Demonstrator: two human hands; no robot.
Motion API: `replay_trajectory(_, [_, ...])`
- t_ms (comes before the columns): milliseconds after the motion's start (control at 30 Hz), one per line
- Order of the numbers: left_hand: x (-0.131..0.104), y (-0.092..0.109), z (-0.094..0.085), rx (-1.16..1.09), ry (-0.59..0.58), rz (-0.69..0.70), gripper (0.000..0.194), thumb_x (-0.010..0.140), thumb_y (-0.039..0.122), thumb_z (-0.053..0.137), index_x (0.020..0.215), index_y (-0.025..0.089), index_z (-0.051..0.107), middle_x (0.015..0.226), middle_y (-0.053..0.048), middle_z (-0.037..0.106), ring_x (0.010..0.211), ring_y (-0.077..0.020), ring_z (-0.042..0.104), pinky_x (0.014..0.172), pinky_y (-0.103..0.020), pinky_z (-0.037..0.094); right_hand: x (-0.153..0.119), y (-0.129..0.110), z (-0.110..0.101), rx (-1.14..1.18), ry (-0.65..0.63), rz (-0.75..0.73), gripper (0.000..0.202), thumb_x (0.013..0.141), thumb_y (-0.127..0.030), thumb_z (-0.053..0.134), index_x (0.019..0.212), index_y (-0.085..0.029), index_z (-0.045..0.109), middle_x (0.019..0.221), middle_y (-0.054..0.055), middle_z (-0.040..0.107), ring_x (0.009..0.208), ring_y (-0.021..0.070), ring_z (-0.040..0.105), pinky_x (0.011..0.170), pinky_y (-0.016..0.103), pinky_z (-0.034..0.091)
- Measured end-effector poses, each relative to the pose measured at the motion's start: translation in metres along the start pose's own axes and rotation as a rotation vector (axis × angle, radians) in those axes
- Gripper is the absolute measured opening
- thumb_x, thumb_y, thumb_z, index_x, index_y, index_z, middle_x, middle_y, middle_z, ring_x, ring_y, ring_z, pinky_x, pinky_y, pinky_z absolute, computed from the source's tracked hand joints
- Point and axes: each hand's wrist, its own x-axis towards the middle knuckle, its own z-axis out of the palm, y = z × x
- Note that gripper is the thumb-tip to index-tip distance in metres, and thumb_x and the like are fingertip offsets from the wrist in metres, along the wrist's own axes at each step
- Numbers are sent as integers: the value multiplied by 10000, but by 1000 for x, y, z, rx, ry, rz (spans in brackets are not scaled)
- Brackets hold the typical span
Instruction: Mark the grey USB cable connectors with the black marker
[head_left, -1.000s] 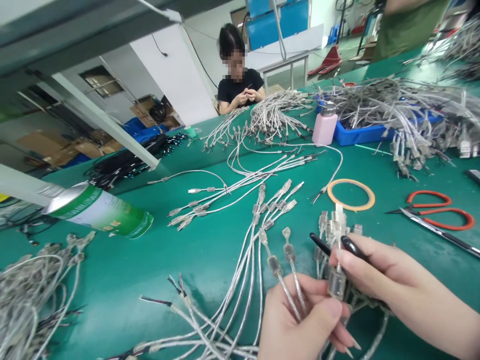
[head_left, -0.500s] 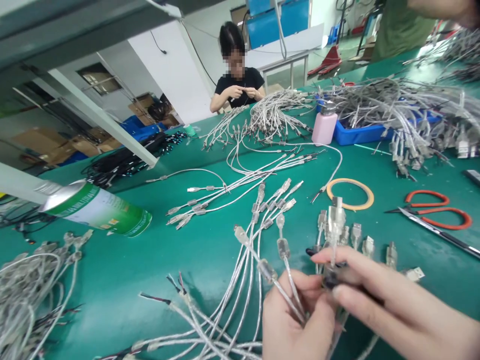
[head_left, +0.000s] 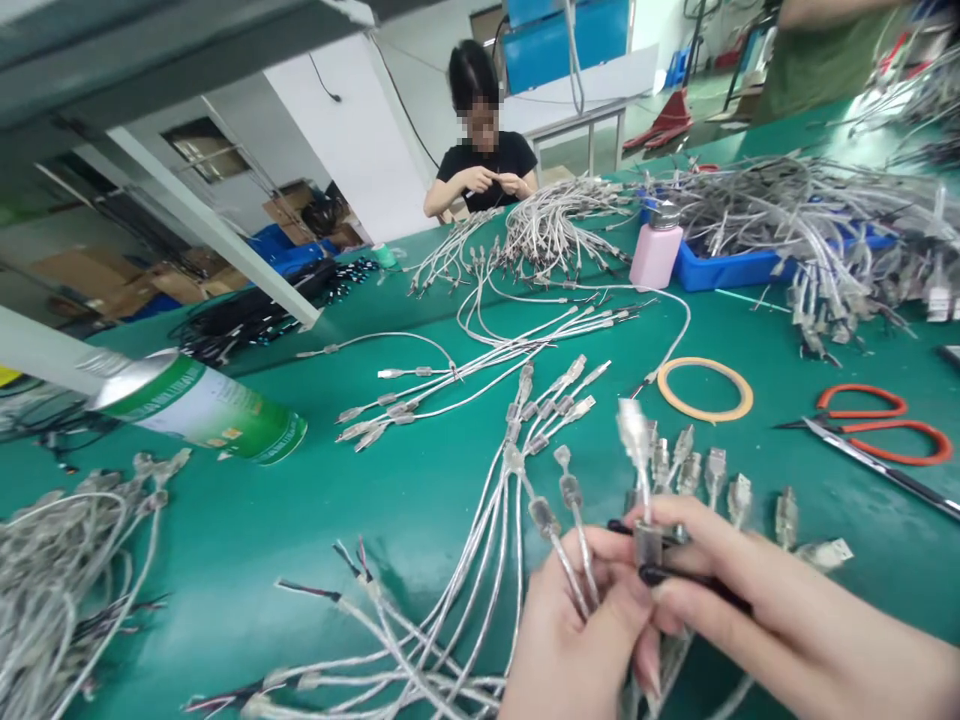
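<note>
both hands gripping cable bundle (head_left: 660, 470), connectors fanned wider vs 0.5 s ago

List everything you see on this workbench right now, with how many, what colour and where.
table: one, green, fills the view
loose cables: many, silvery white, spread over the middle
cable heap: one, grey-white, near left edge
spray can: one, green and white, lying on its side at left
black cables: one pile, far left
pink bottle: one, by the blue tray
blue tray: one, far right, piled with cables
tape ring: one, yellow, right of centre
scissors: one pair, orange handles, right
co-worker: one, black shirt, far side
cable bundle: one, silvery, held in both hands
left hand: grips the bundle, bottom centre
right hand: pinches one connector, bottom right
</note>
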Motion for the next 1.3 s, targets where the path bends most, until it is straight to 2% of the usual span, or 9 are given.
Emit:
replay_trajectory(167, [-1, -3, -7, -104, -227, -53, 354, 843, 389, 640, 933, 75, 504, 579, 4, 535, 443, 7, 418, 449, -87, 329, 5, 4, -4, 151, 175, 50, 424, 924, -605, 447, 808, -242, 630, 761, 33, 658, 688, 154, 607, 641, 223, 530])
replay_trajectory(367, [2, -5, -9, -302, -244, -38, 282, 873, 303, 610, 987, 66, 509, 637, -46, 619, 432, -5, 478, 433, -84, 396, 6, 0, -5, 588, 172, 204, 460, 832, -604, 608, 1117, -248, 669, 545, -11, 457, 492, 127, 432, 453, 223, 432])
replay_trajectory(467, [3, -6, -9, -324, -239, -15, 269, 867, 300, 617, 968, 108, 459, 665, -69, 668, 423, -20, 507, 417, -80, 398, 4, 0, -4, 690, 201, 266, 472, 797, -609, 648, 1100, -248, 680, 533, -16, 438, 477, 122, 432, 441, 223, 422])
replay_trajectory(633, [-1, -8, -9, -399, -289, -66, 257, 866, 287, 608, 969, 133, 430, 653, -47, 665, 425, -15, 517, 420, -67, 402, 7, 12, -4, 724, 151, 224, 413, 842, -560, 627, 1121, -255, 633, 894, 56, 635, 761, 153, 592, 652, 224, 530])
replay_trajectory(767, [-2, -10, -7, -333, -259, -70, 386, 811, 347, 691, 975, 135, 414, 674, -45, 675, 450, -10, 530, 435, -64, 415, 7, 16, -6, 508, 185, 208, 259, 895, -453, 615, 1050, -247, 586, 883, 2, 591, 770, 104, 514, 664, 153, 489])
replay_trajectory(967, [1, -10, -3, -230, -106, -126, 485, 702, 396, 786, 904, 129, 435, 634, -26, 659, 433, -8, 501, 393, -71, 387, 6, 13, -7, 361, 233, 215, 319, 905, -543, 552, 924, -224, 545, 807, -1, 551, 731, 114, 483, 602, 153, 471])
replay_trajectory(1033, [0, -9, -1, -214, -55, -123, 490, 705, 411, 776, 900, 134, 422, 597, -11, 644, 422, -12, 500, 398, -73, 380, 6, 10, -6, 374, 236, 204, 335, 896, -556, 559, 1000, -238, 560, 858, 7, 584, 795, 123, 531, 615, 140, 481])
replay_trajectory(1167, [-1, -7, 2, -172, 68, -76, 434, 745, 389, 742, 911, 120, 444, 570, 5, 619, 432, -22, 514, 444, -92, 410, -1, -1, -1, 446, 85, 271, 514, 927, -599, 460, 1317, -265, 458, 1080, 54, 645, 914, 163, 624, 806, 227, 562])
replay_trajectory(1300, [-4, -9, 7, -84, 134, -56, 481, 730, 424, 758, 962, 95, 495, 614, -4, 634, 494, -28, 550, 510, -104, 441, -2, -6, 5, 234, -48, 75, 406, 964, -565, 376, 1170, -266, 556, 837, 35, 700, 754, 172, 658, 753, 258, 568])
